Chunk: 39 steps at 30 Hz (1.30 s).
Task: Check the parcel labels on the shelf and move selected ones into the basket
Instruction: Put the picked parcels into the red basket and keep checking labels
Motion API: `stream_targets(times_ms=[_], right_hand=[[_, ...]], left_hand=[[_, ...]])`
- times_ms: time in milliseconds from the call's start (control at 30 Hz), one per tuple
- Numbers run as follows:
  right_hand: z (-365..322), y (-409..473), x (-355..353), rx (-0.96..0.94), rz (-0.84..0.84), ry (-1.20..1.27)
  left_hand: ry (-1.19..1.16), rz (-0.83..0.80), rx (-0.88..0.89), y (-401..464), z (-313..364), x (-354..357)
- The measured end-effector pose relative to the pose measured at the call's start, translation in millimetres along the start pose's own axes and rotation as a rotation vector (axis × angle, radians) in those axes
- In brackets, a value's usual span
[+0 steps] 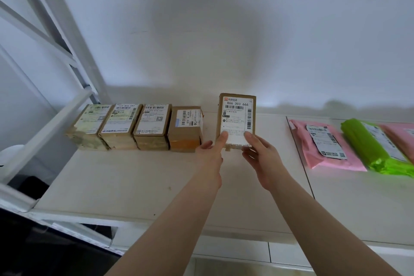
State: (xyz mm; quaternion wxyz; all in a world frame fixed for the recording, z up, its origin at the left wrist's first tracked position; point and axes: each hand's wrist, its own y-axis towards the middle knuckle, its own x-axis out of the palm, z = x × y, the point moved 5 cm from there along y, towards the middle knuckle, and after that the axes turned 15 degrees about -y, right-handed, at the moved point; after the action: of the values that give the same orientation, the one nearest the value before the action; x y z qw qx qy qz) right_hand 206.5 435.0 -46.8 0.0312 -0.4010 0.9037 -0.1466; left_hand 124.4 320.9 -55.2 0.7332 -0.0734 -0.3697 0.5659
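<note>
- Cardboard parcel (237, 116) is tilted up on its lower end, label (238, 119) facing the camera; top line reads 866 303 666.
- Left hand (209, 152) grips its lower left corner, thumb on the label face, fingers curled behind.
- Right hand (261, 152) grips the lower right corner the same way.
- Parcel sits mid-shelf, toward the back edge of the white shelf (134, 181).
- Row of four cardboard boxes (139, 126) lies just left of it along the back, labels up, boxes touching side to side.
- Near the shelf's right end: pink mailer bag (322, 143), green mailer bag (371, 145) overlapping its right side, another pink bag (403, 136) at the frame edge.
- Basket not in view.
</note>
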Motion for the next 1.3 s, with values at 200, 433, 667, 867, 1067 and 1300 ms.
stream_targets(times_ms=[200, 433, 667, 867, 1067, 1300], right_hand=[[3.7, 14.4, 12.1, 0.099, 0.018, -0.094], [4.0, 30.6, 27.5, 0.144, 0.061, -0.204], [5.2, 43.1, 32.0, 0.19, 0.085, -0.254], [10.6, 48.7, 34.6, 0.219, 0.143, -0.372], [8.7, 51.7, 33.1, 0.214, 0.137, -0.409], [7.0, 47.5, 34.6, 0.199, 0.118, -0.367]], left_hand=[[-0.05, -0.003, -0.145, 1.8, 2.2, 3.6], [-0.114, 0.059, -0.229, 15.7, 5.5, 5.6], [-0.124, 0.117, -0.309, 22.8, 6.9, 5.0], [-0.18, 0.106, -0.329, 25.0, 7.5, 5.0], [-0.202, 0.098, -0.322, 26.5, 7.3, 5.2], [-0.185, 0.083, -0.349, 23.3, 3.7, 7.4]])
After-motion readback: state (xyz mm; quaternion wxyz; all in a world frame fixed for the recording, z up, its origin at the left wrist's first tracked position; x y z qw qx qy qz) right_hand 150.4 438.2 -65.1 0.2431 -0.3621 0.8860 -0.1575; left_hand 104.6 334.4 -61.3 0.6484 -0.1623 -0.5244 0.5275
